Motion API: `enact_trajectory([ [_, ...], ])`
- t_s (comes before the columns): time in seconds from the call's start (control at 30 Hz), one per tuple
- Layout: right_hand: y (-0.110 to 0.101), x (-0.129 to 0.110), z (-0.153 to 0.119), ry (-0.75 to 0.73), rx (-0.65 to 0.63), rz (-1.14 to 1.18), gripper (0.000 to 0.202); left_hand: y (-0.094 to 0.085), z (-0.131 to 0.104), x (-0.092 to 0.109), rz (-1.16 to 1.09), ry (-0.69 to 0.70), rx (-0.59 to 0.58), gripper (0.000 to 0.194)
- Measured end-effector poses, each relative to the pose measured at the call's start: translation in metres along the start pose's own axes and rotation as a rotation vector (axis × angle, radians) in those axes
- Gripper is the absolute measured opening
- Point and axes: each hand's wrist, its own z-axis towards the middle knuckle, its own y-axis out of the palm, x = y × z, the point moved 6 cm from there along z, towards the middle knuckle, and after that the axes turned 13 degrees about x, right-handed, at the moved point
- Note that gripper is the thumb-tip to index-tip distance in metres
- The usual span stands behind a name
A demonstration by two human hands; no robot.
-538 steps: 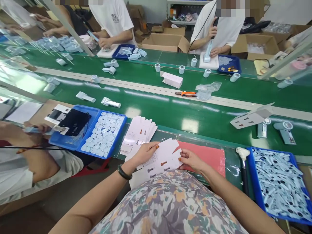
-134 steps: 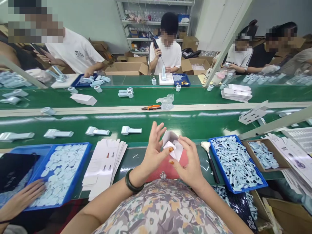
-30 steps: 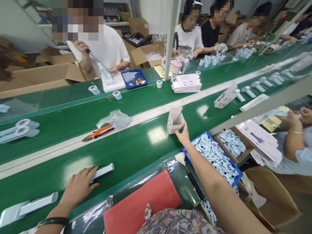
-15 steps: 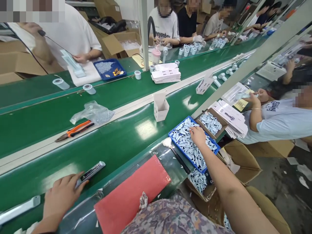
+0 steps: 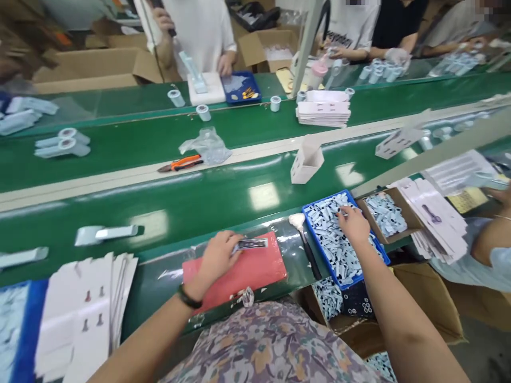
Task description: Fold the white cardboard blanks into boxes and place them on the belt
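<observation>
My left hand (image 5: 219,256) is closed on one end of a light-blue and black elongated part (image 5: 252,243), held over the red mat (image 5: 251,268). My right hand (image 5: 353,223) is over a blue tray (image 5: 319,249) full of small light-blue pieces with black ends (image 5: 339,252). Its fingers are bent together at the pieces; whether a piece is between them is too small to tell. Between mat and tray lies a black-handled tool (image 5: 309,252) with a white lump at its end (image 5: 296,221).
Orange pliers (image 5: 181,163) and a plastic bag (image 5: 207,146) lie on the belt divider. A folded white box (image 5: 306,162) stands on the green belt (image 5: 215,197). White card sheets (image 5: 75,314) are at left. A slanting post crosses the right side. Co-workers sit opposite and right.
The view has swung left. My left hand has brought the elongated part from the green belt to above the red mat. My right hand remains at the blue tray.
</observation>
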Motion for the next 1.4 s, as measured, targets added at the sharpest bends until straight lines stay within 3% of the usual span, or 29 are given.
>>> enact_trajectory([
  [0.1, -0.003, -0.031, -0.033, -0.159, 0.091, 0.338, 0.038, 0.035, -0.002, 0.040, 0.016, -0.023, -0.062, 0.021],
  [0.2, 0.005, -0.088, -0.087, -0.331, -0.046, 0.631, 0.034, 0.054, -0.002, 0.046, 0.017, -0.064, -0.072, 0.019],
  [0.3, 0.016, -0.148, -0.139, -0.493, -0.215, 0.704, 0.022, 0.057, -0.007, 0.039, -0.039, -0.041, -0.052, 0.038],
  [0.43, 0.026, -0.194, -0.169, -0.714, -0.215, 0.638, 0.021, 0.051, -0.014, 0.035, -0.273, -0.012, 0.088, 0.045],
  [0.6, 0.037, -0.197, -0.164, -0.794, -0.173, 0.513, 0.022, 0.059, -0.013, 0.039, -0.352, -0.068, 0.166, 0.017],
  [0.73, 0.040, -0.187, -0.162, -0.755, -0.164, 0.627, 0.024, 0.061, -0.012, 0.046, -0.300, -0.110, 0.154, 0.015],
  [0.83, 0.055, -0.176, -0.156, -0.659, -0.157, 0.779, 0.029, 0.059, -0.013, 0.052, -0.224, -0.138, 0.121, 0.015],
  [0.93, 0.086, -0.171, -0.147, -0.499, -0.271, 0.928, 0.038, 0.056, -0.014, 0.054, -0.156, -0.151, 0.092, 0.019],
  [1.0, 0.095, -0.173, -0.146, -0.444, -0.370, 0.962, 0.042, 0.053, -0.016, 0.055, -0.138, -0.135, 0.086, 0.022],
  [1.2, 0.058, -0.184, -0.158, -0.446, -0.327, 0.894, 0.031, 0.056, -0.022, 0.047, -0.245, -0.119, 0.131, 0.025],
  [1.4, 0.077, -0.189, -0.151, -0.344, -0.461, 0.895, 0.017, 0.068, -0.017, 0.039, -0.333, -0.120, 0.176, 0.021],
])
